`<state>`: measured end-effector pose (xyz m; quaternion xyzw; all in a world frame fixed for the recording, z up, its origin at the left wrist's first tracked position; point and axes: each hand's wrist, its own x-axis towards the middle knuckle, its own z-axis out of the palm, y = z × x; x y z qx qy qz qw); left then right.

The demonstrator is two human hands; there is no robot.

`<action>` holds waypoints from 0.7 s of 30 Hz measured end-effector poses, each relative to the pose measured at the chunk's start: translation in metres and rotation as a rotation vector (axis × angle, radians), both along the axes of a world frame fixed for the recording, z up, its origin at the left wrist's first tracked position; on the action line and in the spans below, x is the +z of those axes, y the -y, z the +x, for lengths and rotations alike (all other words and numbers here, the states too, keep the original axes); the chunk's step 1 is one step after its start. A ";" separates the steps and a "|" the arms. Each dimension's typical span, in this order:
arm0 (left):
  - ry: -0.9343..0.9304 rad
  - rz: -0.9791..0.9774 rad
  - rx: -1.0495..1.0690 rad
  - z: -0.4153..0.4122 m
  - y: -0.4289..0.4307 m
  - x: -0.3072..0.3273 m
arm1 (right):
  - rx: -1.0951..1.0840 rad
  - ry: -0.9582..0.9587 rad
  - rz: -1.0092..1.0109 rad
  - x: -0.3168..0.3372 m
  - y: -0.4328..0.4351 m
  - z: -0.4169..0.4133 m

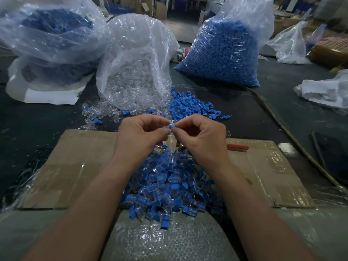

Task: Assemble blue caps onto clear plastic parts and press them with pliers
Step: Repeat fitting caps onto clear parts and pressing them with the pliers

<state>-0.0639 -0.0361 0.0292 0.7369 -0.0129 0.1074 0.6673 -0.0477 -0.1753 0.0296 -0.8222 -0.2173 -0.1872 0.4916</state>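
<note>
Pinching clear part (pixel 168 123) in left hand (pixel 139 133), cap (pixel 171 126) in right hand (pixel 204 137). Line up straight, push in gently, then grab pliers (pixel 237 147).

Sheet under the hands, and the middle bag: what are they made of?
Sheet: looks like brown cardboard, matte, with ragged edges and glossy tape strips. Middle bag: thin clear plastic film, probably polyethylene; glossy wrinkles, and the contents show through.
</note>
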 end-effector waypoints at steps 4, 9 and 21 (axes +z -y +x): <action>-0.006 0.004 -0.039 -0.001 0.001 0.001 | 0.049 -0.034 0.022 -0.001 0.001 -0.001; -0.035 -0.096 -0.114 0.000 -0.004 0.003 | 0.151 -0.159 0.121 0.000 0.004 -0.002; -0.129 -0.181 -0.187 0.002 -0.005 0.001 | 0.246 -0.095 0.084 -0.004 0.013 0.001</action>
